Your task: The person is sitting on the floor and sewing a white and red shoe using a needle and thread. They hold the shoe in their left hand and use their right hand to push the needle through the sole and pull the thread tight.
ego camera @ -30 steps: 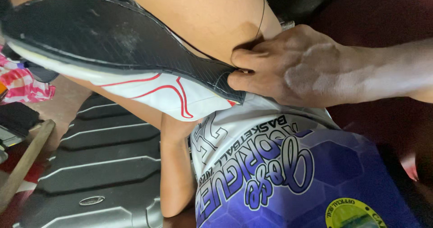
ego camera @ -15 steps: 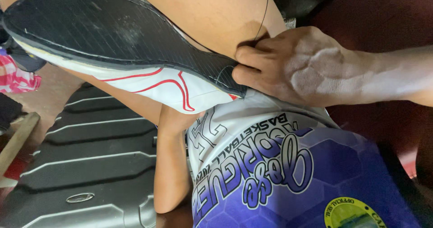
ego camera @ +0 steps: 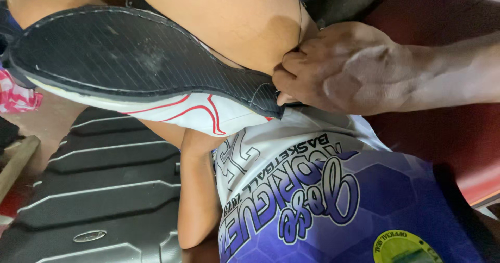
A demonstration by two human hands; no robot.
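Head view, looking down onto the person's lap. A shoe (ego camera: 151, 70) lies sole up across the thigh, its dark ribbed outsole facing the camera and its white side panel with red curved lines turned toward the lower edge of the frame. One end of the shoe reaches the upper left corner of the view; the other end rests at mid-frame, above the hem of a white and purple printed jersey (ego camera: 312, 200).

The right hand (ego camera: 344, 67) enters from the right edge of the frame. Its fingers are curled shut and pinch the edge of the sole at the mid-frame end of the shoe, where the sole meets the white upper. A thin dark thread (ego camera: 300, 21) runs up from the fingers toward the top edge of the frame, lying against the bare thigh.

The left hand is not seen in this view; whether the forearm hanging below the shoe is the left arm cannot be told.

Below the shoe, at the lower left, lies a black ribbed rubber mat (ego camera: 94, 190). A pink and white patterned cloth (ego camera: 18, 94) sits at the left edge. A dark red seat (ego camera: 442, 133) fills the right side behind the hand.
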